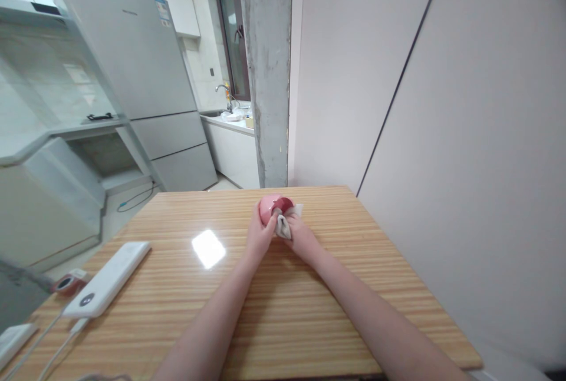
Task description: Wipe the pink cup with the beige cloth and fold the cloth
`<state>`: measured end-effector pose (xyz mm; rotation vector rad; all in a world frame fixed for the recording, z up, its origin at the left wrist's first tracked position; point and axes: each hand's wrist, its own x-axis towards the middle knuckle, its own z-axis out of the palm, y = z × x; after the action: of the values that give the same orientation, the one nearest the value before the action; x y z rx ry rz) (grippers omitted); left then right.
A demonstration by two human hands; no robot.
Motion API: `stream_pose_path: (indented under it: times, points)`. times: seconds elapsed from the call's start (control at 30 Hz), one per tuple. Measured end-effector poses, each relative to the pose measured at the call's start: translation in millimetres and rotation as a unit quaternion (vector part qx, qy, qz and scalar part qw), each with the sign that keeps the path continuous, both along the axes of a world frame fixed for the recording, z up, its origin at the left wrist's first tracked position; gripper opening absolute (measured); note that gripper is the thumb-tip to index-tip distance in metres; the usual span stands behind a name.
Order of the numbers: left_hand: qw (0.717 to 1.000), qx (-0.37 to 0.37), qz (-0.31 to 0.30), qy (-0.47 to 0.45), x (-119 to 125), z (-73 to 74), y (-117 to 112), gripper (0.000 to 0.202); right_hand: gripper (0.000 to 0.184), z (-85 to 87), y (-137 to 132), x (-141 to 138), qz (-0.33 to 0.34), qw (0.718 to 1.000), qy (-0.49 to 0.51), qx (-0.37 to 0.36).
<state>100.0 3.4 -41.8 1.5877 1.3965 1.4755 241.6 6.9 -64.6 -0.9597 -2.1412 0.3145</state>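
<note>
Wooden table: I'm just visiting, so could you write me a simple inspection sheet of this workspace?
Surface: striped wood-look table, with a bright reflected patch left of the hands.
Things in hand: pink bowl, tilted; bunched pale cloth by its opening.
Clutter: flat white device, small reddish item beyond it, and another white item at the picture's left edge.
Grip: left hand holds the bowl; right hand holds the cloth.
Cables: white plug in the white device, its cable running toward the near edge; floor cable with a blue end.
Surroundings: fridge, faucet, grey pillar, pale wall at right.
</note>
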Motion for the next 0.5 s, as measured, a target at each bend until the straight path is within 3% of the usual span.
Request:
stream_pose_path:
  times: [0.1,0.2,0.3,0.5]
  points:
    - [0.997,0.006,-0.015,0.073,-15.8,9.7,2.2,0.055,0.027,2.4,0.9,1.7,0.011,0.999,-0.042,0.020]
    - [0.997,0.005,-0.035,0.071,-21.6,12.6,5.2,0.054,0.022,7.5,-0.3,1.6,-0.015,0.996,-0.070,0.048]
    - [0.998,0.000,-0.041,0.040,-17.9,6.6,9.2,0.056,0.016,10.4,-2.5,-1.3,-0.033,0.995,-0.076,0.057]
    - [0.992,-0.056,0.042,-0.103,9.1,-13.0,7.9,0.078,0.016,4.8,-4.3,-3.9,-0.048,0.997,-0.042,0.042]
